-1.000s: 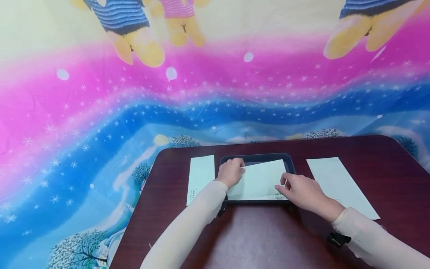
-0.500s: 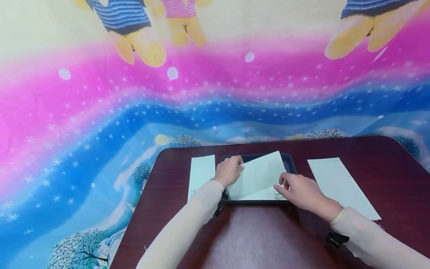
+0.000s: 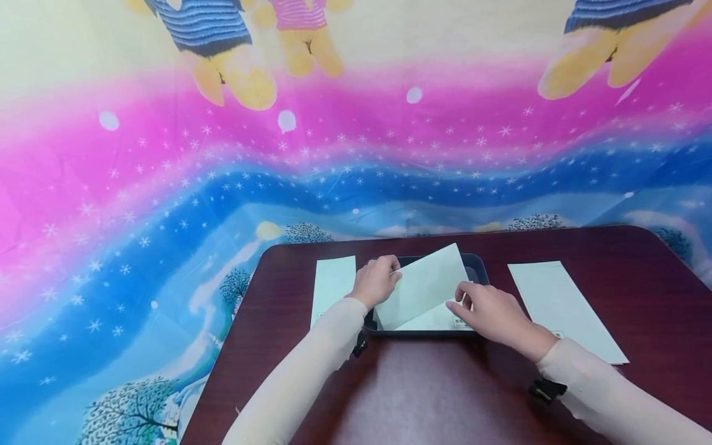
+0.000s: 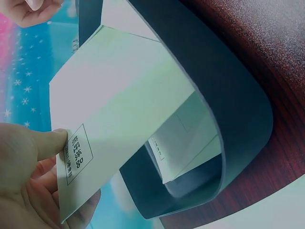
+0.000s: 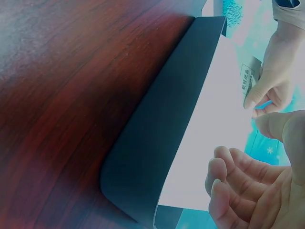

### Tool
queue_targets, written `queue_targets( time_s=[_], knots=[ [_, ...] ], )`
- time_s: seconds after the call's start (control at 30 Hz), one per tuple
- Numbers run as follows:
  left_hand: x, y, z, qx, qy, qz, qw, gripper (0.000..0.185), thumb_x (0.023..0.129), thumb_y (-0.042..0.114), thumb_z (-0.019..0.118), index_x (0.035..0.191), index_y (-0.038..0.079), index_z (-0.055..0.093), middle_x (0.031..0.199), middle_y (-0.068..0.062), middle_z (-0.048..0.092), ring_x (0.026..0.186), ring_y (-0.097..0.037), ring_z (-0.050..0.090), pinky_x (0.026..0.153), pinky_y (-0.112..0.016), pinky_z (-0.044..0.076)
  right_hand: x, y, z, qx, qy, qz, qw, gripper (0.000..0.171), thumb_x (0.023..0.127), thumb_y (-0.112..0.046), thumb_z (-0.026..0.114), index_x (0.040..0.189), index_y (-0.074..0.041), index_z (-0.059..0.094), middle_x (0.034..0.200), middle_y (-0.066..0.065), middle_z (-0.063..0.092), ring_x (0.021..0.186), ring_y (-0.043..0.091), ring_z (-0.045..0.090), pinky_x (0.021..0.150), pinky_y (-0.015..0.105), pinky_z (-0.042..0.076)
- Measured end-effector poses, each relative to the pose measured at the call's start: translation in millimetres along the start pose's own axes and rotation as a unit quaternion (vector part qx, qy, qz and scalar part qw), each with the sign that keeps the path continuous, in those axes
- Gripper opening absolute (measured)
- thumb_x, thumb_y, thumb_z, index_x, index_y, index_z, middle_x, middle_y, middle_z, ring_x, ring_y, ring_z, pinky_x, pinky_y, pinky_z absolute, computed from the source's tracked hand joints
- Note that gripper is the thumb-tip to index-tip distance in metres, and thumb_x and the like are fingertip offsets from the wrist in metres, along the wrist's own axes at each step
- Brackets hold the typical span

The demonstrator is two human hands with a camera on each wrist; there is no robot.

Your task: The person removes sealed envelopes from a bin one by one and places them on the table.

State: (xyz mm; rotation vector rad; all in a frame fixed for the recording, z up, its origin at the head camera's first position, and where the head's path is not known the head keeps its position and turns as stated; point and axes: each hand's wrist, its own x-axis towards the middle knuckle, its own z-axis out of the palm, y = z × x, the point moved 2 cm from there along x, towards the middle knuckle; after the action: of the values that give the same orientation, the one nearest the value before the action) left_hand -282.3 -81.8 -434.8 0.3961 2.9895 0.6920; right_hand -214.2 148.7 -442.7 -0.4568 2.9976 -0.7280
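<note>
Our left hand (image 3: 377, 281) pinches the printed end of a pale paper (image 3: 428, 281) that slants over the dark tray (image 4: 243, 109), our right hand (image 3: 492, 309) is loose with bent fingers near the tray's right side, and another paper (image 3: 334, 281) lies left of the tray and one more paper (image 3: 564, 309) right of it.

Printed cloth (image 3: 345, 142) is hanging as the backdrop, creasing lightly in places. Print is running cream, then pink, then wavy blue, with white snowflakes (image 3: 505, 131) scattering across. Yellow figures (image 3: 233, 80) in striped clothes are showing up top, cropped; trees (image 3: 133, 402) are showing lower down. Tabletop (image 3: 439, 361) is running dark red-brown wood grain, rounding at its far corners, catching pale glare on the near side.
</note>
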Motion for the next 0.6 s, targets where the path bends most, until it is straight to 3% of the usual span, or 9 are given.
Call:
queue_targets(
  time_s=[0.3,0.6],
  knots=[
    [-0.4,-1.8,-4.3,-0.022,0.002,-0.003,0.9997,0.013,0.103,0.027,0.059,0.106,0.017,0.067,0.083,0.003,0.067,0.067,-0.01,0.057,0.061,-0.027,0.043,5.7,-2.7,-3.3,0.006,0.004,0.003,1.0,0.025,0.096,-0.036,0.066,0.101,-0.012,0.067,0.073,-0.005,0.066,0.055,0.008,0.052,0.05,0.03,0.041],
    [-1.2,0.1,-6.9,-0.026,0.004,-0.007,0.9996,0.013,0.104,0.027,0.058,0.106,0.018,0.066,0.088,0.003,0.068,0.069,-0.01,0.058,0.063,-0.027,0.043,9.0,-10.0,-6.0,0.01,0.007,0.001,1.0,0.022,0.096,-0.037,0.065,0.099,-0.015,0.068,0.077,-0.005,0.067,0.058,0.008,0.052,0.05,0.03,0.04]
  ],
)
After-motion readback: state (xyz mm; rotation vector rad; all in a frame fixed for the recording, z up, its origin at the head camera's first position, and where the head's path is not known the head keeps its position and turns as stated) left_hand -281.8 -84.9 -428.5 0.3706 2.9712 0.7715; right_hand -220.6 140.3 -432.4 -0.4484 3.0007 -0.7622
